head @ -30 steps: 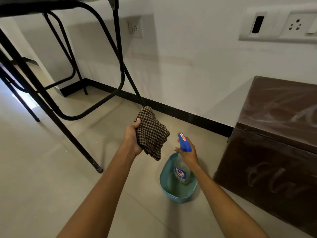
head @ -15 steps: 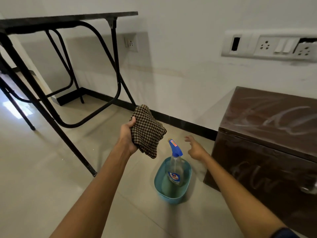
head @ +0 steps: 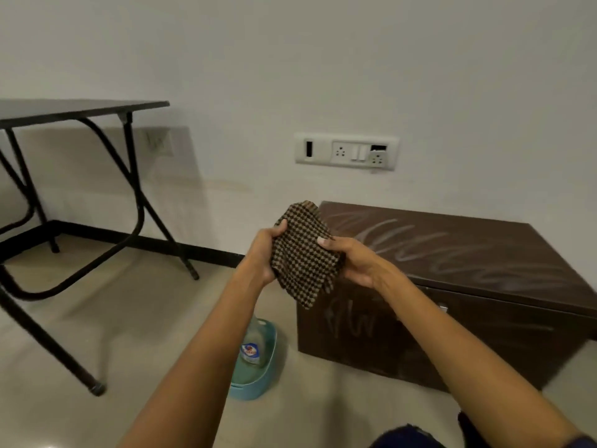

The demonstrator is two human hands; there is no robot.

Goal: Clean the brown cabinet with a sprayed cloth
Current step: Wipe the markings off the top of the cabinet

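A brown-and-black checked cloth (head: pixel 302 257) hangs between both hands at chest height. My left hand (head: pixel 263 253) grips its left edge and my right hand (head: pixel 350 261) grips its right edge. Behind and to the right stands the low brown cabinet (head: pixel 468 263), its top and front streaked with pale dusty smears. The cloth is in front of the cabinet's left corner, apart from it. The spray bottle (head: pixel 253 345) stands in a teal tub (head: pixel 258 388) on the floor below my left forearm, which hides its nozzle.
A black folding table (head: pixel 80 108) with metal legs stands at the left against the white wall. A switch and socket panel (head: pixel 345 151) is on the wall above the cabinet. Beige floor tiles spread around the tub.
My right hand has let go of the spray bottle, left it in the tub and come up to grip the cloth. The view has risen and turned toward the cabinet.
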